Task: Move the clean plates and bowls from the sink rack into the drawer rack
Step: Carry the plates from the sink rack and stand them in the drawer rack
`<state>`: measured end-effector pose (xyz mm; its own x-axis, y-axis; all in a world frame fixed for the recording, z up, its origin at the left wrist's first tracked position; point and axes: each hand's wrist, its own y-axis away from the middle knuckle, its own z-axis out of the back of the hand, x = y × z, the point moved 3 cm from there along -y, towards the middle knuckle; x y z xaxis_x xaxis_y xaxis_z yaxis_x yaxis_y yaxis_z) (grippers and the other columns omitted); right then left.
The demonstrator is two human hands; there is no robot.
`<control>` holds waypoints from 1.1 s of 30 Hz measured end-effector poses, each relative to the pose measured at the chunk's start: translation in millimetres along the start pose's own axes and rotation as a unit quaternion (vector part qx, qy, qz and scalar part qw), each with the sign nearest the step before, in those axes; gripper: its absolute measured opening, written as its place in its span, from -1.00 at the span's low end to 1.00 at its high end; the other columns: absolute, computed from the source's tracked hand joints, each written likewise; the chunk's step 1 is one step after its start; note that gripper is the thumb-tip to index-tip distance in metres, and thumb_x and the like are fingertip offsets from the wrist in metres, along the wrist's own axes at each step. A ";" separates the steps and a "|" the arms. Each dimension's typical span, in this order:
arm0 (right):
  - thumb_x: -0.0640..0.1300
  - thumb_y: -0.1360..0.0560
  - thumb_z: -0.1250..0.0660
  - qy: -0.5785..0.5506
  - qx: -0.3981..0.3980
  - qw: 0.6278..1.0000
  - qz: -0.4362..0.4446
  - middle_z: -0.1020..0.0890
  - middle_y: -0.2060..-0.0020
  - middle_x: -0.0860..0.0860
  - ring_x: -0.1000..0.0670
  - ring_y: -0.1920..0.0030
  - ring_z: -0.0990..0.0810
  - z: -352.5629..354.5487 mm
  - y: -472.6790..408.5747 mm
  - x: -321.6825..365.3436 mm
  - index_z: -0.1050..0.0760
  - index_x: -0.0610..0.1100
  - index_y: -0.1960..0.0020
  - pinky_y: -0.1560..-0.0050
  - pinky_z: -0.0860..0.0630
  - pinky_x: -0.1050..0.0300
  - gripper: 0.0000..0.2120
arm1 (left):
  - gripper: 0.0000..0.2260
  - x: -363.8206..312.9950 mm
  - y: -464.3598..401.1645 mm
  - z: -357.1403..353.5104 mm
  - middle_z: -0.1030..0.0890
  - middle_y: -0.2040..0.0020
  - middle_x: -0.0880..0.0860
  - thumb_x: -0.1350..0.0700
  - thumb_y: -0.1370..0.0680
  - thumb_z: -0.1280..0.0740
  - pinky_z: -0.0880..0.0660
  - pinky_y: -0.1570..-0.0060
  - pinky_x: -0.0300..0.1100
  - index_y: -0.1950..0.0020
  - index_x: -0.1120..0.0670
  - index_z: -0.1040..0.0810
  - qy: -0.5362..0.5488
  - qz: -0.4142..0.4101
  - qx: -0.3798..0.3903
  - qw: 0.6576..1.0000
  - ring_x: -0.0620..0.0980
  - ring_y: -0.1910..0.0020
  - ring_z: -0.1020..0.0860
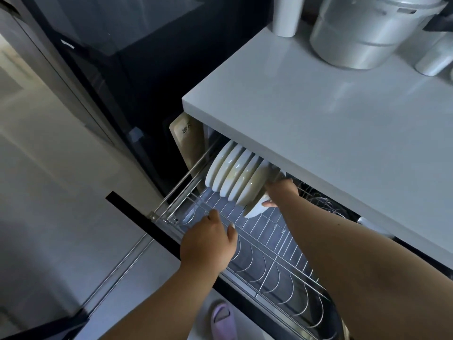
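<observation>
We look down into a pulled-out drawer rack (259, 244) of thin chromed wire, its curved dividers standing in rows over a dark ribbed tray. Glossy white plates (232, 173) stand on edge at the rack's far left end, packed side by side, half under the overhanging surface (331, 119), a smooth pale grey slab.

Our right hand (282, 192) holds one more white plate (255, 209) against the row, fingers closed on its rim, thumb on the near face; the plate tilts and touches its neighbour. Our left hand (208, 244) rests on the rack's front wire rail, fingers curled loosely over it, holding no dish.

A beige pouch (186, 141) is wedged beside the cabinet, with printed characters too small to read. On the surface sit a brushed metal pot (362, 33) and a white cylinder (286, 15). Below, a lilac slipper (221, 320) lies on the pale floor. A dark glossy appliance front fills the upper left.
</observation>
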<state>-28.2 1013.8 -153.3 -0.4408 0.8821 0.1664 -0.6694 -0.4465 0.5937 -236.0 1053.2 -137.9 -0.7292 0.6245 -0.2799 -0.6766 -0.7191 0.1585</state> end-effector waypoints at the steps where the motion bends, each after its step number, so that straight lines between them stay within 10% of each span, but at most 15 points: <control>1: 0.12 -0.58 -0.22 0.028 0.001 1.000 0.006 -0.59 -0.14 -0.11 -0.11 -0.13 -0.56 3.8 0.9 0.2 -0.31 -0.21 -0.35 0.01 -0.41 0.10 -0.51 | -0.58 0.2 -0.1 -0.2 -0.60 -0.01 0.05 -0.14 -0.60 -0.06 -0.46 0.20 -0.14 -0.28 0.14 -0.34 0.001 0.000 0.001 1.000 0.04 0.07 -0.60; 5: 0.18 -0.59 -0.17 0.230 0.022 0.971 0.067 -0.62 -0.05 -0.06 -0.09 -0.12 -0.58 2.6 -8.7 2.5 -0.31 -0.21 -0.34 -0.05 -0.41 0.11 -0.48 | -0.57 -0.1 0.6 -1.6 -0.59 -0.02 0.05 -0.15 -0.60 -0.07 -0.40 0.23 -0.16 -0.29 0.14 -0.32 -0.007 0.001 0.011 1.000 0.04 0.06 -0.59; 18: 0.18 -0.61 -0.12 0.209 -0.020 0.976 0.064 -0.59 -0.17 -0.09 -0.07 -0.02 -0.59 -2.8 -24.7 13.8 -0.06 -0.23 -0.50 -0.09 -0.43 0.10 -0.34 | -0.61 0.1 0.2 -0.9 -0.60 -0.01 0.03 -0.13 -0.58 -0.08 -0.49 0.18 -0.14 -0.26 0.12 -0.34 0.007 0.013 0.019 1.000 0.04 0.05 -0.59; 29: -0.06 -0.64 -0.16 -0.068 -0.036 0.996 -0.052 -0.42 -0.33 -0.24 -0.22 -0.30 -0.43 -16.4 -37.2 -0.7 0.19 -0.08 -0.58 -0.14 -0.48 0.05 -0.32 | -0.58 0.8 -0.6 -2.3 -0.60 -0.03 0.03 -0.13 -0.59 -0.07 -0.52 0.19 -0.14 -0.32 0.12 -0.32 0.000 0.018 0.015 1.000 0.02 0.06 -0.59; 33: -0.09 -0.62 -0.16 -0.236 -0.071 0.964 -0.096 -0.46 -0.31 -0.27 -0.24 -0.29 -0.46 -16.8 -16.4 -9.3 -0.21 -0.25 -0.49 -0.14 -0.46 0.02 -0.51 | -0.57 0.0 -0.7 -0.8 -0.59 -0.06 0.04 -0.12 -0.60 -0.08 -0.46 0.23 -0.16 -0.35 0.13 -0.31 -0.004 0.019 0.013 1.000 0.02 0.06 -0.59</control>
<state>-23.2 1010.4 -177.8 -0.0016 0.9053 0.4248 -0.8009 -0.2556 0.5416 -235.4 1053.4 -138.7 -0.7544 0.5998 -0.2666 -0.6515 -0.7339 0.1924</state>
